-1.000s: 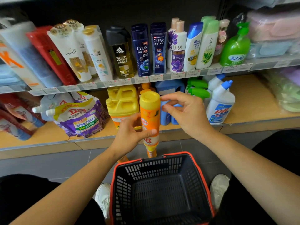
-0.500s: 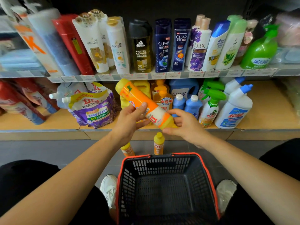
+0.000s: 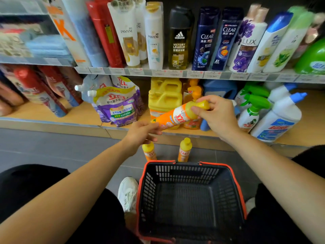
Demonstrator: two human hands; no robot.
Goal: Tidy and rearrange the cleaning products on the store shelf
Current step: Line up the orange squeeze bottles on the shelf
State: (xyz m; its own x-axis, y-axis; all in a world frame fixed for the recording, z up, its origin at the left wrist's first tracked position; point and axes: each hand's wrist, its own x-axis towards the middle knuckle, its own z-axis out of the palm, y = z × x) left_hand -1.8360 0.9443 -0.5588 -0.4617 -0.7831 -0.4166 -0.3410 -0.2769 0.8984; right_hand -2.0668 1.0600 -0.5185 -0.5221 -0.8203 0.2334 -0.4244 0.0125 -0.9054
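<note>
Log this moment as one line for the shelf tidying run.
right hand: grips orange bottle near cap | left hand: touches its base | bottle: tilted, cap end higher | floor: two small bottles upright

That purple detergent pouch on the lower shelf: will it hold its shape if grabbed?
Probably floppy: the purple pouch is a soft, creased bag. Likely heavy for its size, since it bulges full. Its white spout looks the firmest grip.

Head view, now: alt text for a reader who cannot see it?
A person's right hand grips the yellow cap end of a tilted orange bottle before the lower shelf, left hand touching its base. Two matching bottles stand on the floor beyond a basket.
</note>
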